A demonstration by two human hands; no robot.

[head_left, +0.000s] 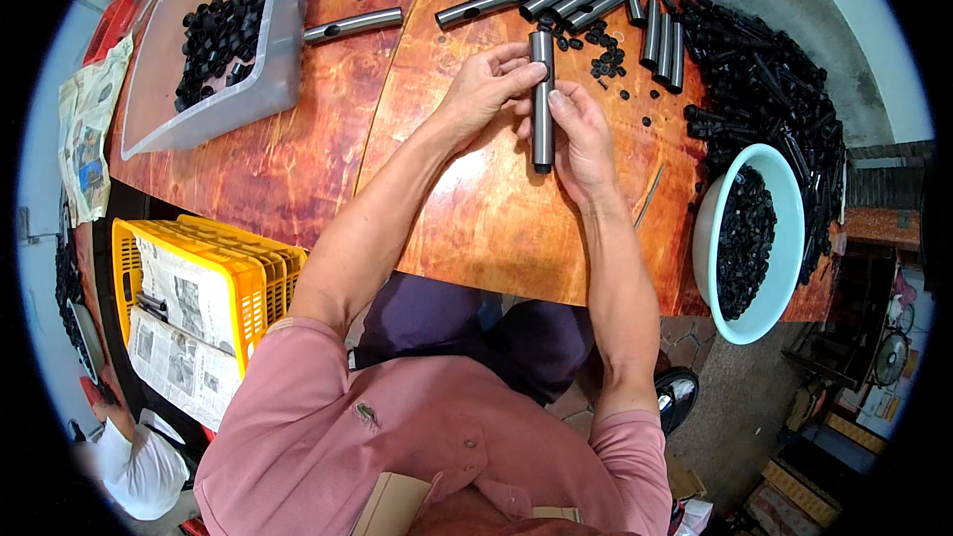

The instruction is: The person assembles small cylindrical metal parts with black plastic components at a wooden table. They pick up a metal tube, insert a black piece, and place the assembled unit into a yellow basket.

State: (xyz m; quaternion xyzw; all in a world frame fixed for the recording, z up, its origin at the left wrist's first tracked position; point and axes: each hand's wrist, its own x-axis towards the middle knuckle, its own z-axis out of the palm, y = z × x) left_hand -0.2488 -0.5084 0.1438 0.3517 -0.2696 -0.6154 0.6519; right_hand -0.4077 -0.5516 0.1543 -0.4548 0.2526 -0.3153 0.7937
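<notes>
A silver metal tube (543,134) with black ends stands upright in the picture above the wooden table, held between both hands. My left hand (486,89) is closed around its upper part, the thumb pressed near a dark round hole. Lower down, my right hand (584,144) grips the tube from the right side with its thumb along it; some of its fingers are hidden behind. Just beyond the hands lie small black plastic pieces (608,64). Another metal tube (354,25) with a dark hole lies to the left.
Several more tubes (496,5) lie along the far side of the wooden table (288,179). Far left stands a clear bin (213,124) of black caps. At right, a light blue bowl (784,268) sits beside a heap of black parts (769,89). A yellow crate (253,288) is near left.
</notes>
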